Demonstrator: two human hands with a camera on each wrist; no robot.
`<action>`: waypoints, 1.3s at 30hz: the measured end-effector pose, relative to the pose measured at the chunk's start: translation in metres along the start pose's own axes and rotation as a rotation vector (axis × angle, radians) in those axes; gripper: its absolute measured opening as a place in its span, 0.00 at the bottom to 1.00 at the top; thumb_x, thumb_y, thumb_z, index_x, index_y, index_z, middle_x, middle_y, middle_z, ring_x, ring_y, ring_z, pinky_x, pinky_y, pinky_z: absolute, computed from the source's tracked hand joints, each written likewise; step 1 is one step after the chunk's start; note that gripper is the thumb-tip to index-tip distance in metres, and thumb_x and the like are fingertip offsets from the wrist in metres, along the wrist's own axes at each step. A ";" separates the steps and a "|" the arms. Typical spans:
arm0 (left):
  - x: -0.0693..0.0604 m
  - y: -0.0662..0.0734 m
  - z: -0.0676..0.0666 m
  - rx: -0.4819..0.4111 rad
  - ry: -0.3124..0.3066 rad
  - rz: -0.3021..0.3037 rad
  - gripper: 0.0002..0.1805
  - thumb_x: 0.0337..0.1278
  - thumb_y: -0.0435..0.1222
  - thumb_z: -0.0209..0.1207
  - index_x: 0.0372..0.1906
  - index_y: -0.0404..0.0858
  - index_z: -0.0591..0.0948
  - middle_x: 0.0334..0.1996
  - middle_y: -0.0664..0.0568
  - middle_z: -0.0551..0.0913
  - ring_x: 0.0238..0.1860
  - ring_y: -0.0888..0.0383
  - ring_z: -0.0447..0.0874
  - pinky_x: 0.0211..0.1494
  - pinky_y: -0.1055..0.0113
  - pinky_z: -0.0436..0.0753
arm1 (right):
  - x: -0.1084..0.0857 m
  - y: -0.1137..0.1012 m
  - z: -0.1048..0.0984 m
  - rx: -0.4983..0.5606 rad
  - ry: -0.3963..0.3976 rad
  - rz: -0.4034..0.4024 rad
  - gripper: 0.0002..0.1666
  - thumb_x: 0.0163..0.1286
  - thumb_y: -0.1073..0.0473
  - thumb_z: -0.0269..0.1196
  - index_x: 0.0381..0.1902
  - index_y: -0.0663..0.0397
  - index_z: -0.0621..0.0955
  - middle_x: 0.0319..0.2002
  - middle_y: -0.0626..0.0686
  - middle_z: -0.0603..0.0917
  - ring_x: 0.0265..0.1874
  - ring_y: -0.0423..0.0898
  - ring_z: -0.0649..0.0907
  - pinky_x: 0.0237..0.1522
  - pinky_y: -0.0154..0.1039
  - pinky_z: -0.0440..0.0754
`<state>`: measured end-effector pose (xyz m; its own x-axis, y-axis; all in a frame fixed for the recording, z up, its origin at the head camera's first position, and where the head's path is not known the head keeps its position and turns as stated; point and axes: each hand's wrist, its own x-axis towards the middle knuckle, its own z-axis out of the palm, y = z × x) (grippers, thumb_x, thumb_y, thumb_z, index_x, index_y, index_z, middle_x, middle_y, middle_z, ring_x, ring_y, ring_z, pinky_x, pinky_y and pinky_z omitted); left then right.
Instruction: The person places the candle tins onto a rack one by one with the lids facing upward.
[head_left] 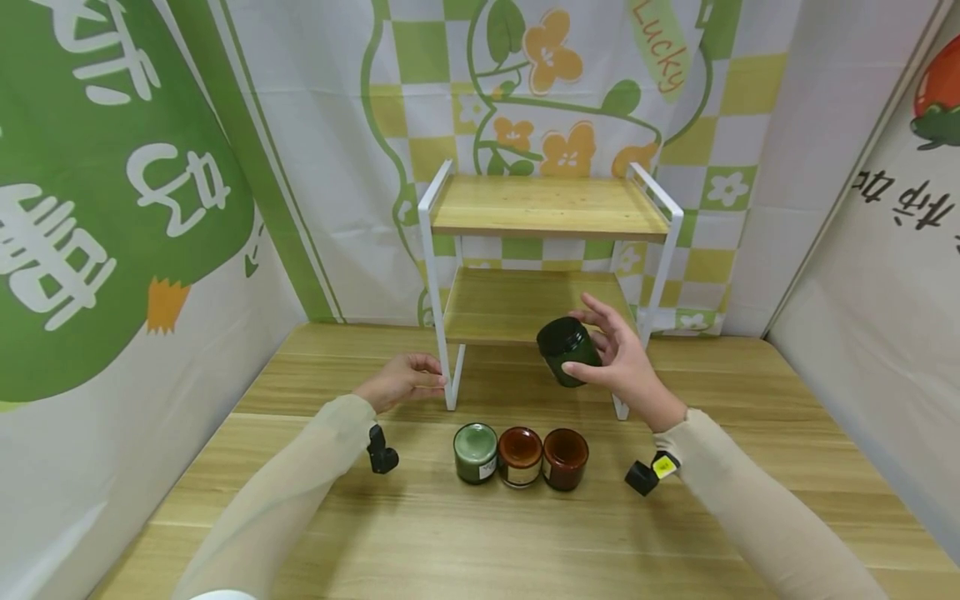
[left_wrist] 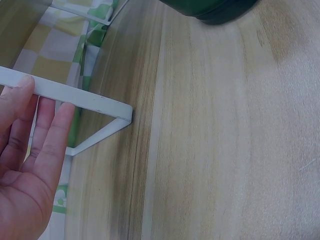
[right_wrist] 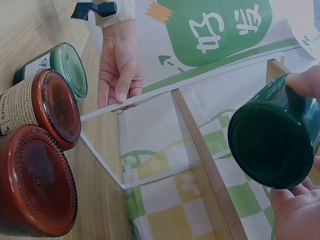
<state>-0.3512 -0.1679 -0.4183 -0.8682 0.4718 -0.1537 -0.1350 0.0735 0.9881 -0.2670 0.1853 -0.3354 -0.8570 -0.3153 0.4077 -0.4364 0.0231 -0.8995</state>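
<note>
In the head view my right hand (head_left: 626, 362) holds a dark green glass jar (head_left: 577, 367) with a black lid, thumb on one side and fingers on the other. The jar is tilted in the air before the lower shelf board. Its round green base (right_wrist: 270, 145) faces the right wrist camera. My left hand (head_left: 405, 383) grips the front left leg of a white-framed wooden shelf (head_left: 551, 204). In the left wrist view the thumb lies across the white leg (left_wrist: 95, 101), with fingers on its other side.
On the table (head_left: 517, 550), in front of the shelf, a green jar (head_left: 476, 454) and two amber jars, one in the middle (head_left: 520, 457) and one at right (head_left: 565, 460), stand in a row, bases up. Printed cloth walls (head_left: 315, 108) enclose the table's back and sides.
</note>
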 end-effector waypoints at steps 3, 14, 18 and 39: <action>0.000 0.001 0.001 0.000 0.002 -0.001 0.04 0.63 0.25 0.57 0.39 0.34 0.75 0.36 0.49 0.78 0.42 0.54 0.85 0.65 0.49 0.77 | 0.000 0.001 -0.001 -0.033 -0.005 0.028 0.52 0.57 0.76 0.67 0.75 0.57 0.55 0.69 0.64 0.63 0.58 0.34 0.75 0.60 0.23 0.75; 0.002 0.000 0.000 -0.004 0.003 0.005 0.05 0.63 0.24 0.57 0.39 0.34 0.74 0.36 0.49 0.76 0.42 0.54 0.83 0.68 0.46 0.74 | -0.002 0.003 0.000 -0.073 -0.027 0.063 0.39 0.56 0.77 0.67 0.65 0.69 0.67 0.64 0.63 0.69 0.53 0.32 0.78 0.55 0.24 0.80; 0.002 0.000 0.000 -0.002 0.002 0.003 0.05 0.63 0.24 0.57 0.39 0.34 0.74 0.36 0.49 0.76 0.42 0.53 0.83 0.67 0.48 0.75 | -0.002 0.002 0.000 -0.077 -0.018 0.068 0.38 0.55 0.77 0.67 0.64 0.70 0.67 0.59 0.58 0.73 0.51 0.33 0.79 0.53 0.24 0.81; 0.001 0.001 0.000 0.011 -0.011 0.013 0.05 0.64 0.24 0.56 0.40 0.33 0.74 0.37 0.48 0.77 0.48 0.47 0.82 0.68 0.47 0.74 | 0.009 -0.022 -0.004 -0.035 0.012 0.088 0.36 0.54 0.76 0.68 0.61 0.65 0.67 0.51 0.47 0.77 0.47 0.38 0.82 0.50 0.30 0.85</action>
<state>-0.3519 -0.1671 -0.4174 -0.8648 0.4820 -0.1406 -0.1181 0.0771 0.9900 -0.2660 0.1857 -0.3115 -0.8957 -0.2988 0.3292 -0.3681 0.0831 -0.9261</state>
